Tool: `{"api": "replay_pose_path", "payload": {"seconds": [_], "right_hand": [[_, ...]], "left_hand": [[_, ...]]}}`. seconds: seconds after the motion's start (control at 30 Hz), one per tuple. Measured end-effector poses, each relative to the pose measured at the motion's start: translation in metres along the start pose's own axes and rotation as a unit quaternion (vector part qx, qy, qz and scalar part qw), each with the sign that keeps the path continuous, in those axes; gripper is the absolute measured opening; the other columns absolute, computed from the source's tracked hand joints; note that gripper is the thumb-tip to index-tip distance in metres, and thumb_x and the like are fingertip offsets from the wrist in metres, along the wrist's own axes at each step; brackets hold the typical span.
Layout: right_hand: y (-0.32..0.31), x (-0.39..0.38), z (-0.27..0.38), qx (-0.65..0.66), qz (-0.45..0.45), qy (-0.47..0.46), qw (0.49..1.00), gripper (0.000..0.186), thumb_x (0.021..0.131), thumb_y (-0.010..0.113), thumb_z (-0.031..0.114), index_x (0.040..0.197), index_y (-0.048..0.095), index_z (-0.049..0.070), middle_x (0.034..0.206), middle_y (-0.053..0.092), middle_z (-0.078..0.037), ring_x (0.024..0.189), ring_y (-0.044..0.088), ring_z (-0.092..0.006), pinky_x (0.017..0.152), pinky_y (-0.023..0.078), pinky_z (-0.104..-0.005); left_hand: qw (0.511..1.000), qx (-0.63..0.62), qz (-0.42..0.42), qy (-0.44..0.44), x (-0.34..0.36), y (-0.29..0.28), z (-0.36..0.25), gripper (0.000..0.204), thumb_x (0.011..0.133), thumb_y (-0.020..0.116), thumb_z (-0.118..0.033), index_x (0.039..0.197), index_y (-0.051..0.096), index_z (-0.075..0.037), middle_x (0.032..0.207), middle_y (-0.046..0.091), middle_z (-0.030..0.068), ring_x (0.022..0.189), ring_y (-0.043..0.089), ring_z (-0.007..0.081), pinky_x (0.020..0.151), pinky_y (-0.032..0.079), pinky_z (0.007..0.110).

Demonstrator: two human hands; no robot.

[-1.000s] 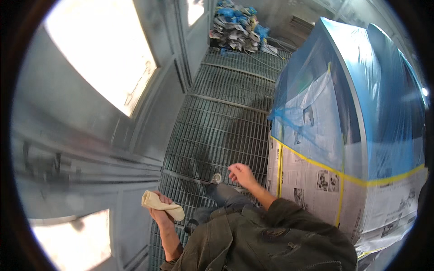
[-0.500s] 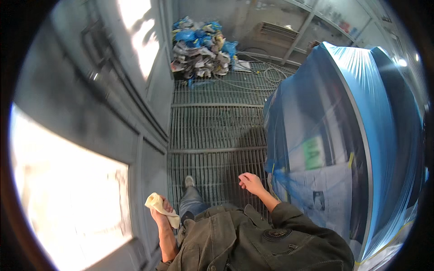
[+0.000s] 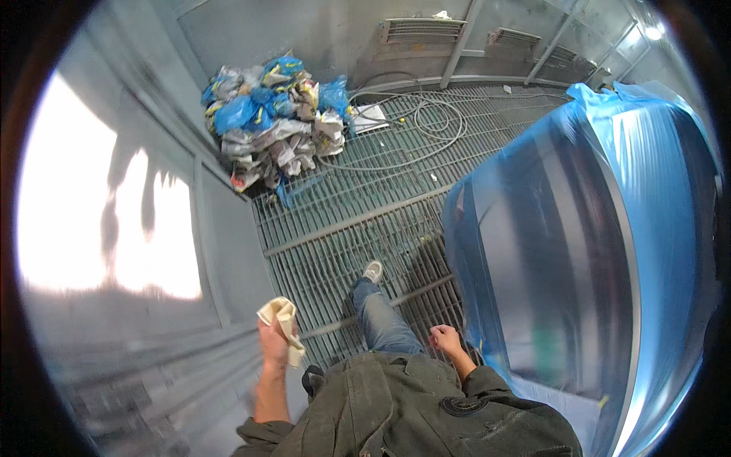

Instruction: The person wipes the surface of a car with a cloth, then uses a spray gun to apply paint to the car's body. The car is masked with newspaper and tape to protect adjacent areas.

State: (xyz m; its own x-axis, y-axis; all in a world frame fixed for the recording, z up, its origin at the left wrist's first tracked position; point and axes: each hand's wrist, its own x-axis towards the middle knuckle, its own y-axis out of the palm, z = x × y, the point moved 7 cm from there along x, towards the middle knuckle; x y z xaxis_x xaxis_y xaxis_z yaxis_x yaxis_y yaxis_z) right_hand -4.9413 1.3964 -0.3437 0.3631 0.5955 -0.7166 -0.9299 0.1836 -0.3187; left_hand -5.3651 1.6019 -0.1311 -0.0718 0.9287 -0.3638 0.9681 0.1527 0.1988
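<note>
At the far left, one bright window (image 3: 106, 213) glares in the grey wall. Beside it, one heap of crumpled paper and blue film (image 3: 274, 122) lies on the grated floor (image 3: 358, 221). The left hand (image 3: 274, 344) is clamped on one cream cloth (image 3: 282, 311), its long axis slanting from the bunched upper-left end to a loose tail pointing down and rightward. Further right come one shoe (image 3: 373, 270), a coiled hose (image 3: 461, 126) and at least three wall vents (image 3: 423, 31). The right hand (image 3: 445, 337), fingers curled together, hangs near one vehicle wrapped in blue plastic (image 3: 548, 228). The jacket (image 3: 358, 404) bears one round patch (image 3: 462, 406), its details too small to read.
</note>
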Motion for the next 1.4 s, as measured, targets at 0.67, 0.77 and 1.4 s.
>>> {"api": "replay_pose_path", "payload": {"seconds": [0.67,0.77,1.4], "right_hand": [[-0.088,0.474,0.439,0.072,-0.133,-0.042,0.988,0.024,0.097,0.061,0.02,0.099,0.069,-0.002,0.077,0.07,-0.007,0.065,0.066,-0.0116,0.058,0.053,-0.0284],[-0.056,0.521,0.464,0.193,-0.119,0.002,0.974,0.023,0.099,0.058,0.017,0.099,0.067,-0.004,0.078,0.069,-0.007,0.063,0.063,-0.0115,0.058,0.051,-0.0275],[-0.065,0.751,0.627,0.002,-0.187,0.114,0.976,0.008,0.087,0.068,0.016,0.087,0.068,0.008,0.072,0.067,-0.014,0.062,0.065,-0.033,0.058,0.051,-0.0426]], "left_hand": [[0.977,0.18,0.067,-0.089,0.613,0.318,-0.094,0.027,0.091,0.046,-0.015,0.102,0.066,0.0,0.081,0.071,0.0074,0.068,0.061,0.0132,0.058,0.045,0.028],[0.95,0.276,0.134,-0.051,0.724,0.377,-0.069,0.027,0.09,0.051,-0.017,0.091,0.068,0.004,0.082,0.071,0.0078,0.077,0.064,0.0148,0.065,0.048,0.031],[0.635,0.727,0.242,0.097,1.37,0.744,0.258,0.051,0.085,0.059,-0.022,0.132,0.057,-0.003,0.126,0.062,0.0247,0.12,0.057,0.0409,0.104,0.044,0.044]]}}
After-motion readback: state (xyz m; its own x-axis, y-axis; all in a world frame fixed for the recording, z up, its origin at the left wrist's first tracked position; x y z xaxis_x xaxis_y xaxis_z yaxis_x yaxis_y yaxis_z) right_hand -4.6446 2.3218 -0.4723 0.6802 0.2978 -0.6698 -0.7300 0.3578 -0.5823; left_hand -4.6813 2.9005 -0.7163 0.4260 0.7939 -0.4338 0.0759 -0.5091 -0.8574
